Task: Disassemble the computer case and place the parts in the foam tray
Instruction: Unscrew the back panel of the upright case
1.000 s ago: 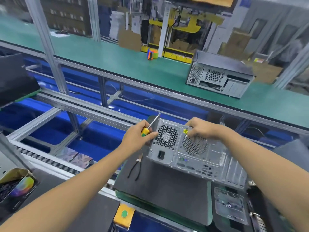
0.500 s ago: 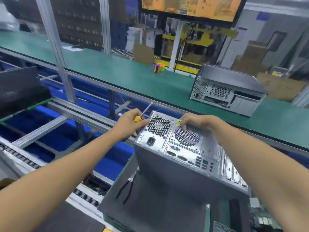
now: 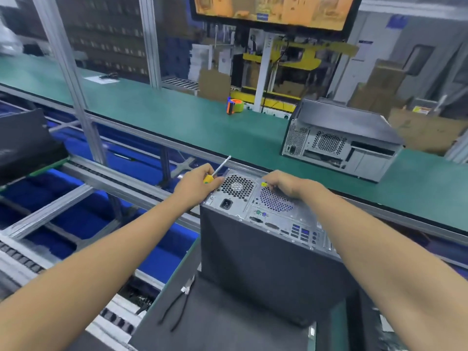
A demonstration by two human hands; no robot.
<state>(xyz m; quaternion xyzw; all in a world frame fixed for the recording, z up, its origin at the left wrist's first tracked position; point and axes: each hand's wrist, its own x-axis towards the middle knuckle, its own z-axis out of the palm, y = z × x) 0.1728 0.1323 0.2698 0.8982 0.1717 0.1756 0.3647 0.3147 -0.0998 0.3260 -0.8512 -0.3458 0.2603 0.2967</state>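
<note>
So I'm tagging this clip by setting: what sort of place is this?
Most likely a factory line for computers. A long green conveyor belt runs past with a second PC case on it, roller tracks sit below left, and cardboard boxes stack up behind.

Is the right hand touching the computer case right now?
Touching. The head view shows the right hand with its fingers curled down onto the rear panel of the computer case, by the fan grille.

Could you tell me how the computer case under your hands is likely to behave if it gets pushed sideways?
The computer case stands on end, tall on the dark mat, so it may tip rather than slide. Its metal panels look stiff. The right hand on top probably steadies it.
</note>
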